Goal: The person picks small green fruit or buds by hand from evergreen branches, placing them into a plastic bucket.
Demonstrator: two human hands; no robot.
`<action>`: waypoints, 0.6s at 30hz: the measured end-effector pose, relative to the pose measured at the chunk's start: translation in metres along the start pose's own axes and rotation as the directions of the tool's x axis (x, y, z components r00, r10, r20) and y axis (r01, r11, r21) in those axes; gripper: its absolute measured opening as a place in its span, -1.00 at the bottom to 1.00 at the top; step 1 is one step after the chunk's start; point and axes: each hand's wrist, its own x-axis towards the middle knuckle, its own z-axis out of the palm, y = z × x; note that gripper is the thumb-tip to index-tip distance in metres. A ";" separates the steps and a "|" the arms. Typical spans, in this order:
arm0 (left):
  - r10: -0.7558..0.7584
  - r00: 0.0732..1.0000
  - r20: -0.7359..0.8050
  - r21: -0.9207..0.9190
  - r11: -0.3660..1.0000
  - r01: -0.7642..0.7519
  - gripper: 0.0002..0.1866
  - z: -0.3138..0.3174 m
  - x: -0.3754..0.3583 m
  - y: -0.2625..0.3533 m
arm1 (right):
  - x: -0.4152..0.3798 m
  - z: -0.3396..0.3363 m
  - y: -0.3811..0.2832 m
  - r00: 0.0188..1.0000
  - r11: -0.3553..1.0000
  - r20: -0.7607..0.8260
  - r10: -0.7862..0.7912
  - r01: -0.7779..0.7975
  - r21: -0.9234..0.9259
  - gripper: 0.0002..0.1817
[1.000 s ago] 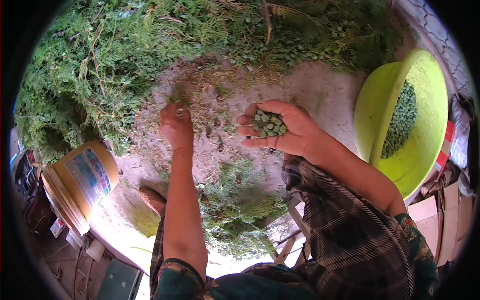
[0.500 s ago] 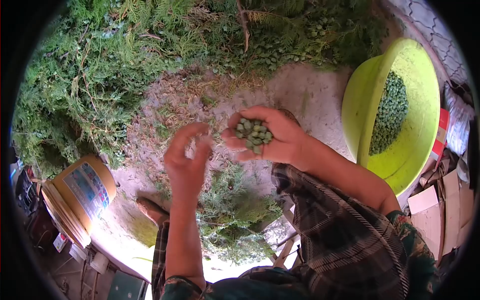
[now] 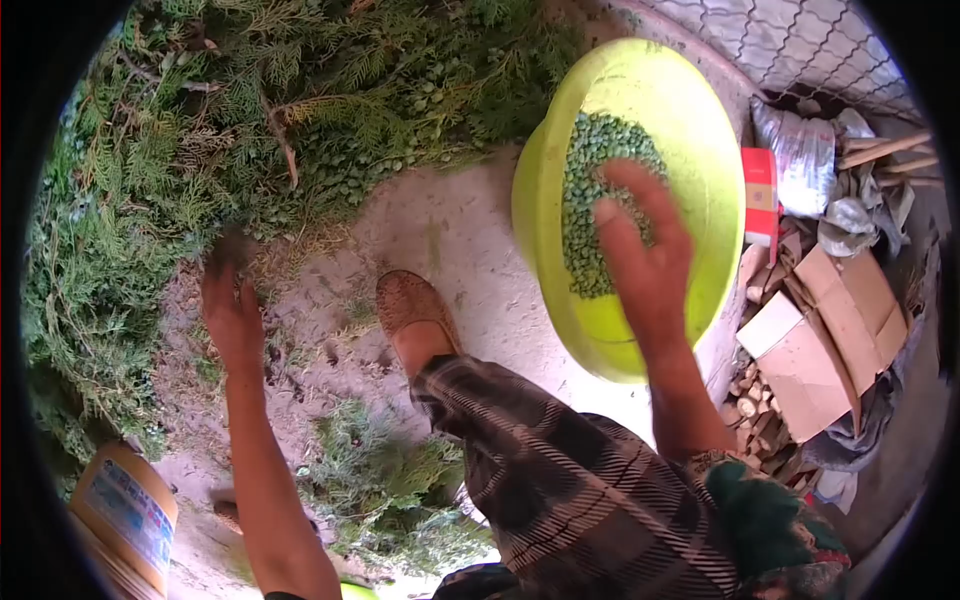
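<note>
Over the lime-green basin (image 3: 715,200), my right hand (image 3: 650,265) is open, its thumb and fingers spread. No seed cones show in it. Beneath it, small green seed cones (image 3: 600,150) lie heaped along one side of the basin. My left hand (image 3: 233,320) stretches toward the edge of the cut evergreen branches (image 3: 200,160). A dark blurred patch (image 3: 231,243) is at its fingertips, and I cannot make out whether the fingers grip it.
Loose sprigs (image 3: 390,470) lie on the dusty floor by my shoe (image 3: 412,305). A yellowish bucket (image 3: 130,510) is at lower left. Right of the basin are a red box (image 3: 760,195), flattened cardboard (image 3: 830,330) and chopped wood (image 3: 750,405). Wire mesh (image 3: 810,45) runs behind.
My right hand has moved from the middle to over the basin, and the seed cones in its palm are gone. My left hand has gone toward the branches. The view has swung right.
</note>
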 end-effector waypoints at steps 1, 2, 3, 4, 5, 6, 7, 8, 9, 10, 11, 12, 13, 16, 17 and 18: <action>0.002 1.000 0.008 -0.114 0.994 -0.001 -0.58 -0.004 -0.005 -0.002 | -0.016 0.016 -0.005 0.940 0.930 0.323 0.112 -0.214 0.300 -0.73; 0.031 0.999 -0.044 -0.066 0.997 -0.034 -0.65 -0.016 -0.004 0.015 | -0.023 0.034 -0.020 0.735 0.802 0.678 -0.011 -0.398 0.444 -0.75; 0.038 0.998 -0.046 -0.066 0.997 -0.041 -0.65 -0.014 -0.008 0.006 | -0.030 0.055 -0.028 0.539 0.819 0.810 -0.230 -0.342 0.461 -0.76; -0.013 0.998 -0.057 -0.054 0.998 0.010 -0.66 -0.007 -0.016 -0.011 | -0.041 0.081 -0.022 0.414 0.777 0.760 -0.502 -0.170 0.606 -0.76; -0.062 0.996 -0.063 -0.045 0.997 0.059 -0.67 -0.003 -0.021 -0.023 | -0.050 0.103 -0.020 0.247 0.752 0.773 -0.584 -0.194 0.630 -0.77; -0.027 0.992 -0.126 -0.051 0.998 0.021 -0.70 -0.004 -0.020 -0.026 | -0.060 0.124 -0.013 0.207 0.790 0.798 -0.567 -0.140 0.597 -0.82; -0.019 0.992 -0.128 -0.058 0.998 0.012 -0.70 -0.005 -0.019 -0.029 | -0.072 0.146 -0.003 0.265 0.844 0.824 -0.500 -0.061 0.532 -0.84; -0.069 0.990 -0.120 -0.026 0.997 0.067 -0.70 -0.006 -0.017 -0.032 | -0.081 0.166 0.009 0.327 0.890 0.839 -0.435 0.014 0.456 -0.87; -0.120 0.986 -0.112 0.007 0.993 0.122 -0.69 -0.008 -0.017 -0.032 | -0.086 0.182 0.021 0.334 0.892 0.838 -0.431 0.017 0.452 -0.87; -0.293 0.953 -0.074 -0.031 0.956 0.292 -0.70 -0.020 -0.015 -0.022 | -0.090 0.197 0.032 0.482 0.887 0.759 -0.438 0.096 0.451 -0.89; -0.284 0.956 -0.072 -0.032 0.959 0.283 -0.70 -0.030 -0.013 -0.014 | -0.092 0.206 0.040 0.613 0.883 0.654 -0.443 0.172 0.437 -0.92; -0.593 0.805 0.017 -0.369 0.744 0.557 -0.70 -0.040 -0.012 -0.009 | -0.094 0.210 0.043 0.620 0.883 0.650 -0.440 0.170 0.437 -0.92; -0.790 0.576 0.211 -0.611 0.354 0.709 -0.69 -0.046 -0.013 -0.007 | -0.096 0.214 0.047 0.589 0.891 0.672 -0.448 0.228 0.394 -0.94; -0.787 0.514 0.341 -0.744 0.108 0.660 -0.68 -0.061 -0.021 0.024 | -0.101 0.226 0.053 0.511 0.884 0.725 -0.461 0.339 0.323 -0.93; -0.788 0.523 0.326 -0.785 0.083 0.614 -0.69 -0.070 -0.020 0.052 | -0.101 0.227 0.053 0.466 0.873 0.755 -0.462 0.390 0.293 -0.91; -0.763 0.574 0.297 -0.814 0.112 0.570 -0.70 -0.081 -0.014 0.088 | -0.099 0.226 0.052 0.470 0.872 0.751 -0.463 0.392 0.293 -0.91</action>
